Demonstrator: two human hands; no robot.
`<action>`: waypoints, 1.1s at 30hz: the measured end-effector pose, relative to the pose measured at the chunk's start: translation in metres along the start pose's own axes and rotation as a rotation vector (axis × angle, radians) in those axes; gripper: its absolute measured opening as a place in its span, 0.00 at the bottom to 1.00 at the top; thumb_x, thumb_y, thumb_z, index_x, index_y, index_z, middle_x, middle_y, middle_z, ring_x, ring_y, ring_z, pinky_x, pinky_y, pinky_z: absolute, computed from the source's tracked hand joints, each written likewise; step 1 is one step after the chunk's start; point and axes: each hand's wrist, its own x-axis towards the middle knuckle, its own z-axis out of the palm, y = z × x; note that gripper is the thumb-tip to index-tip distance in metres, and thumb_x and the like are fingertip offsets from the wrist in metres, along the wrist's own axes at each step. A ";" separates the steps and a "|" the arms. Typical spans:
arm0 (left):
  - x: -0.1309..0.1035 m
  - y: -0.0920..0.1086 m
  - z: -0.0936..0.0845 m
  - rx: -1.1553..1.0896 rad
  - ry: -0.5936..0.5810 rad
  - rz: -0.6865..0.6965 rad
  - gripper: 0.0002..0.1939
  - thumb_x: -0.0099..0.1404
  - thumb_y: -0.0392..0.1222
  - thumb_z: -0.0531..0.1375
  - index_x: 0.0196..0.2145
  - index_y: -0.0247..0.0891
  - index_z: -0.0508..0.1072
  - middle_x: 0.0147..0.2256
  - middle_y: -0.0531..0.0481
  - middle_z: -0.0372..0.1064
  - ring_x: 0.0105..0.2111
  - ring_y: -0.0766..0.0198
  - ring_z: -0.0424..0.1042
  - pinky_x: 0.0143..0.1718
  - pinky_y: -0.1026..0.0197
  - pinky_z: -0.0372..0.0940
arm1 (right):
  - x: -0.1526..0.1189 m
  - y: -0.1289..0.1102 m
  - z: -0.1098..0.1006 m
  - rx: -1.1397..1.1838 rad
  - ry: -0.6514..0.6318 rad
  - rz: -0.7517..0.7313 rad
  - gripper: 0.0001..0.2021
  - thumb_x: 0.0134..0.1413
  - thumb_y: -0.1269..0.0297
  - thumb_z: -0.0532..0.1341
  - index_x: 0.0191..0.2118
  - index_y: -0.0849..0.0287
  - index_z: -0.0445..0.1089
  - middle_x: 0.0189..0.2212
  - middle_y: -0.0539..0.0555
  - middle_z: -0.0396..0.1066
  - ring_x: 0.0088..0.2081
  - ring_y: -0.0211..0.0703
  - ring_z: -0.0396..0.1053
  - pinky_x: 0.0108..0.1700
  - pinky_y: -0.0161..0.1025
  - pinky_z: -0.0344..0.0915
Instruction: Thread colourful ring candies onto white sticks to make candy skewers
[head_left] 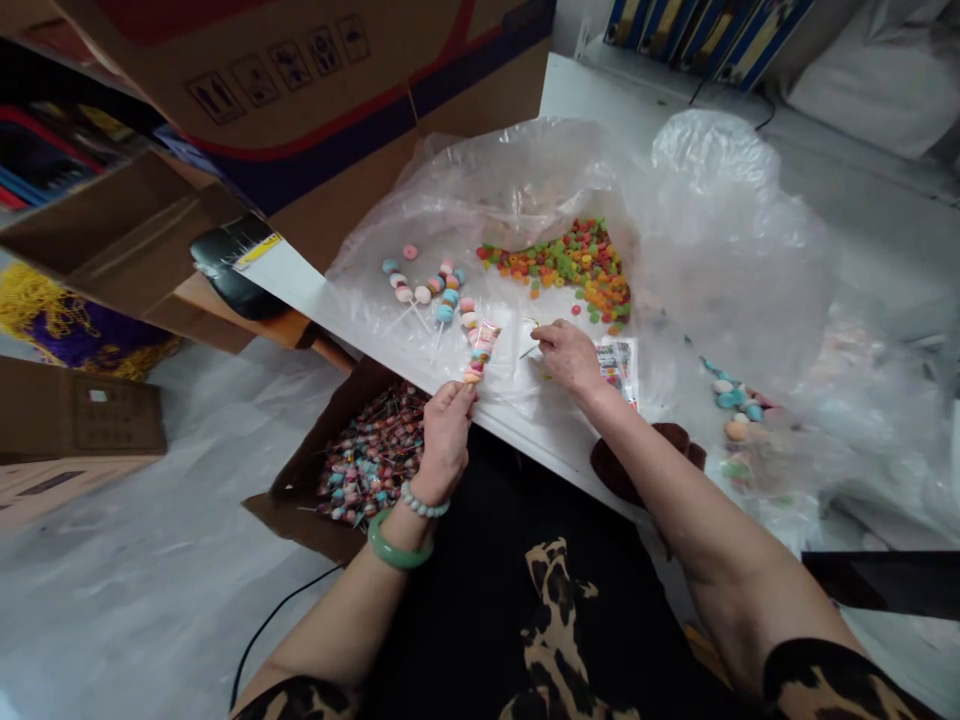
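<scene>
My left hand [447, 432] is closed round the lower end of a candy stick [481, 352], its coloured pieces partly covered by a small printed clear wrapper. To its right, my right hand [568, 358] pinches a thin, yellowish strip [531, 322], perhaps a twist tie; its exact kind is too small to tell. Several unwrapped candy lollipops [448, 300] on white sticks lie on the plastic beyond my left hand. Beyond my right hand spreads a heap of small ring candies [581, 262] in red, orange, yellow and green. Beside my right wrist are printed wrappers [619, 368].
Clear plastic sheeting [517, 165] covers much of the white table [292, 270]. Below its left edge, an open carton [300, 450] holds many wrapped candy sticks. A large cardboard box [322, 100] stands at the back left. A plastic bag [750, 250] with pastel candies lies right.
</scene>
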 end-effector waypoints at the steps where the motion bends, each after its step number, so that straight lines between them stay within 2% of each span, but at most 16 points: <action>1: 0.002 0.001 0.000 -0.039 -0.004 -0.068 0.15 0.53 0.45 0.67 0.20 0.35 0.66 0.16 0.59 0.53 0.16 0.76 0.48 0.16 0.71 0.42 | 0.005 0.005 0.003 -0.148 -0.015 -0.054 0.11 0.51 0.74 0.55 0.34 0.56 0.74 0.35 0.56 0.70 0.37 0.45 0.66 0.35 0.39 0.59; 3: 0.004 0.003 0.001 -0.073 -0.017 -0.164 0.16 0.51 0.46 0.67 0.20 0.35 0.65 0.15 0.60 0.51 0.13 0.78 0.44 0.14 0.71 0.38 | 0.011 0.013 0.011 -0.332 -0.040 -0.128 0.11 0.52 0.75 0.55 0.34 0.57 0.74 0.37 0.59 0.69 0.39 0.48 0.64 0.35 0.39 0.58; 5: 0.004 0.005 0.003 -0.090 -0.025 -0.206 0.16 0.50 0.46 0.67 0.19 0.35 0.64 0.14 0.61 0.50 0.12 0.79 0.43 0.13 0.72 0.36 | 0.014 0.018 0.015 -0.393 -0.032 -0.175 0.10 0.53 0.75 0.55 0.32 0.58 0.73 0.37 0.60 0.69 0.41 0.50 0.63 0.36 0.40 0.58; 8: 0.003 0.007 0.006 -0.123 -0.014 -0.233 0.15 0.48 0.45 0.66 0.19 0.35 0.64 0.14 0.60 0.50 0.12 0.79 0.45 0.13 0.72 0.37 | 0.016 0.023 0.005 -0.322 0.037 -0.228 0.09 0.52 0.75 0.55 0.29 0.58 0.71 0.35 0.59 0.69 0.40 0.50 0.63 0.40 0.42 0.59; 10: 0.004 0.008 0.009 -0.141 -0.006 -0.255 0.15 0.48 0.45 0.67 0.19 0.35 0.65 0.14 0.60 0.51 0.11 0.80 0.45 0.13 0.71 0.36 | 0.013 0.023 -0.008 -0.202 0.121 -0.200 0.08 0.54 0.73 0.55 0.30 0.57 0.70 0.31 0.56 0.70 0.37 0.48 0.64 0.40 0.42 0.59; 14: 0.003 0.007 0.022 -0.148 -0.037 -0.301 0.15 0.48 0.44 0.68 0.20 0.34 0.66 0.14 0.60 0.54 0.11 0.80 0.45 0.13 0.72 0.36 | -0.022 -0.001 -0.025 -0.025 0.232 -0.088 0.07 0.58 0.67 0.55 0.33 0.55 0.70 0.26 0.51 0.69 0.30 0.43 0.65 0.36 0.39 0.59; 17: -0.003 0.002 0.034 -0.143 -0.101 -0.296 0.17 0.47 0.44 0.69 0.20 0.34 0.65 0.15 0.59 0.55 0.12 0.80 0.47 0.13 0.72 0.37 | -0.059 -0.028 -0.014 -0.084 0.118 -0.253 0.09 0.60 0.67 0.52 0.34 0.55 0.70 0.29 0.52 0.72 0.32 0.43 0.67 0.37 0.38 0.58; 19: -0.010 -0.002 0.041 -0.151 -0.177 -0.305 0.21 0.48 0.47 0.70 0.19 0.35 0.62 0.15 0.60 0.54 0.12 0.80 0.46 0.14 0.71 0.38 | -0.075 -0.039 -0.001 -0.212 0.114 -0.295 0.10 0.59 0.69 0.51 0.33 0.58 0.69 0.28 0.55 0.72 0.31 0.44 0.66 0.36 0.39 0.56; 23: -0.021 -0.010 0.045 -0.145 -0.298 -0.315 0.24 0.48 0.53 0.70 0.20 0.35 0.62 0.14 0.61 0.52 0.12 0.80 0.45 0.14 0.71 0.38 | -0.087 -0.033 0.010 -0.305 0.130 -0.273 0.12 0.60 0.71 0.50 0.32 0.60 0.69 0.27 0.58 0.72 0.31 0.46 0.66 0.36 0.40 0.55; 25: -0.024 -0.012 0.044 -0.125 -0.292 -0.300 0.23 0.47 0.53 0.71 0.21 0.35 0.63 0.15 0.61 0.53 0.12 0.80 0.45 0.14 0.71 0.38 | -0.090 -0.024 0.007 -0.205 0.079 -0.265 0.12 0.60 0.71 0.50 0.32 0.60 0.69 0.28 0.57 0.72 0.32 0.45 0.67 0.37 0.39 0.56; 28: -0.028 -0.015 0.047 -0.098 -0.242 -0.285 0.23 0.46 0.52 0.71 0.23 0.34 0.64 0.15 0.60 0.55 0.12 0.80 0.47 0.14 0.72 0.39 | -0.098 -0.014 0.002 0.101 0.037 -0.166 0.09 0.60 0.68 0.52 0.33 0.58 0.69 0.30 0.54 0.73 0.33 0.42 0.69 0.38 0.36 0.59; 30: -0.031 -0.017 0.050 -0.082 -0.224 -0.285 0.22 0.46 0.52 0.71 0.24 0.34 0.65 0.16 0.60 0.55 0.13 0.80 0.47 0.15 0.72 0.39 | -0.103 -0.010 0.000 0.268 0.049 -0.062 0.08 0.59 0.66 0.53 0.32 0.56 0.68 0.29 0.51 0.73 0.32 0.40 0.69 0.37 0.34 0.60; 33: -0.036 -0.019 0.055 -0.067 -0.253 -0.260 0.22 0.48 0.53 0.70 0.24 0.34 0.65 0.16 0.61 0.54 0.13 0.80 0.47 0.15 0.72 0.39 | -0.108 -0.009 -0.001 0.330 0.090 0.020 0.08 0.57 0.65 0.53 0.30 0.55 0.67 0.26 0.49 0.71 0.30 0.39 0.68 0.36 0.34 0.60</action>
